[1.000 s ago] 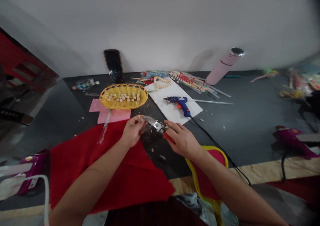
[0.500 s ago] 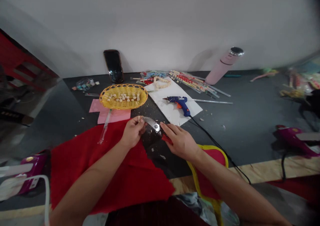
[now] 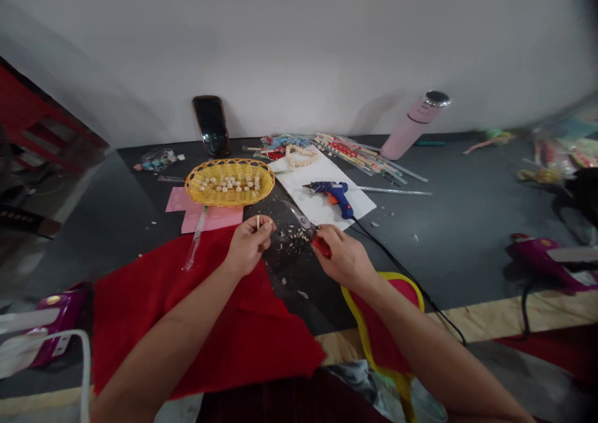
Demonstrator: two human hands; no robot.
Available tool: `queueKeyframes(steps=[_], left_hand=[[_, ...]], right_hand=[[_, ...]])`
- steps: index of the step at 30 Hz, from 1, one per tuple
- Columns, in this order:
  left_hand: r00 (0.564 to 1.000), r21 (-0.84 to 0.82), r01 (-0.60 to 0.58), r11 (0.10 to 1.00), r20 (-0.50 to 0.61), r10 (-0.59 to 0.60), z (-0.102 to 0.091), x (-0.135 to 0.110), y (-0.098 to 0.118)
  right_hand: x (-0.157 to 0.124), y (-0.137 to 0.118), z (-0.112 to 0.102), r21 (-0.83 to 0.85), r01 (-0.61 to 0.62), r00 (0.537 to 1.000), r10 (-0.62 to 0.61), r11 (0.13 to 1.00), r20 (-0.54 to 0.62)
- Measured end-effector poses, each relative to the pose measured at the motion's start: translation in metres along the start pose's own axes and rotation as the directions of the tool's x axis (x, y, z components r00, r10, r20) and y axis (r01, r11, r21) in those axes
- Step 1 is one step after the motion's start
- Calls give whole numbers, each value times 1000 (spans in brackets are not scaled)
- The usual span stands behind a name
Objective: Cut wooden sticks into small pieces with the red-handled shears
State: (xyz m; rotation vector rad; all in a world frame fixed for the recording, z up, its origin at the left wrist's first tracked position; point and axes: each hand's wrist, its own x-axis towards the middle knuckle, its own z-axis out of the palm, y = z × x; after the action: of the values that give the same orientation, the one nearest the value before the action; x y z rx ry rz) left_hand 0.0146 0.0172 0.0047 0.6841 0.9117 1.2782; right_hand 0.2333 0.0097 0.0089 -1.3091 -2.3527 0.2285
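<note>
My left hand [image 3: 251, 243] pinches a thin pale strip [image 3: 258, 222] that sticks up between its fingers; what it is made of I cannot tell. In my right hand [image 3: 346, 258] are red-handled scissors [image 3: 303, 218], their blades pointing up and left, apart from the strip. Small pale scraps [image 3: 292, 239] lie on the dark table between the hands. Just beyond, a yellow wicker basket [image 3: 191, 192] holds several small whitish pieces [image 3: 228, 184]. A blue glue gun [image 3: 340, 197] rests on white paper [image 3: 299, 189], near a ring of pale pieces [image 3: 301, 155].
Red cloth [image 3: 210, 336] spreads beneath my left forearm. Behind stand a phone [image 3: 212, 126] and a leaning pink bottle [image 3: 411, 130], with a bundle of sticks [image 3: 355, 152] between. A black cord [image 3: 397, 261] runs to the table's front edge. Purple devices [image 3: 555, 261] sit at both sides.
The scissors have drawn away to the right from my left hand, and their blades have swung to point up and left. More pale scraps show on the table.
</note>
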Motion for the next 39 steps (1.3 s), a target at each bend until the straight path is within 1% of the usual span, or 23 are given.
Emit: queueKeyframes(steps=[6, 10, 14, 19, 23, 29, 34, 39], left_hand=[[999, 2, 10, 1000, -36, -9, 0, 0, 0], [997, -17, -4, 1000, -75, 2, -2, 2, 0], [994, -57, -29, 998, -104, 23, -4, 4, -2], [990, -53, -47, 997, -132, 39, -3, 4, -3], [986, -22, -54, 998, -160, 49, -3, 3, -4], [985, -3, -45, 999, -164, 44, -3, 4, -4], [982, 2, -29, 1000, -185, 29, -2, 4, -3], [983, 5, -36, 999, -180, 36, -3, 3, -5]], right_hand=[[-2, -5, -4, 30, 95, 994, -97, 995, 54], [-1, -8, -8, -47, 156, 980, -149, 987, 132], [-1, -12, -9, -125, 189, 970, -165, 974, 181], [-1, -12, -8, -146, 192, 973, -168, 970, 160], [-2, -11, -7, -125, 218, 969, -200, 968, 145], [0, -13, -8, -90, 230, 968, -219, 969, 122], [-1, -15, -7, -70, 219, 970, -209, 973, 123], [-3, -18, -2, -116, 205, 971, -187, 972, 151]])
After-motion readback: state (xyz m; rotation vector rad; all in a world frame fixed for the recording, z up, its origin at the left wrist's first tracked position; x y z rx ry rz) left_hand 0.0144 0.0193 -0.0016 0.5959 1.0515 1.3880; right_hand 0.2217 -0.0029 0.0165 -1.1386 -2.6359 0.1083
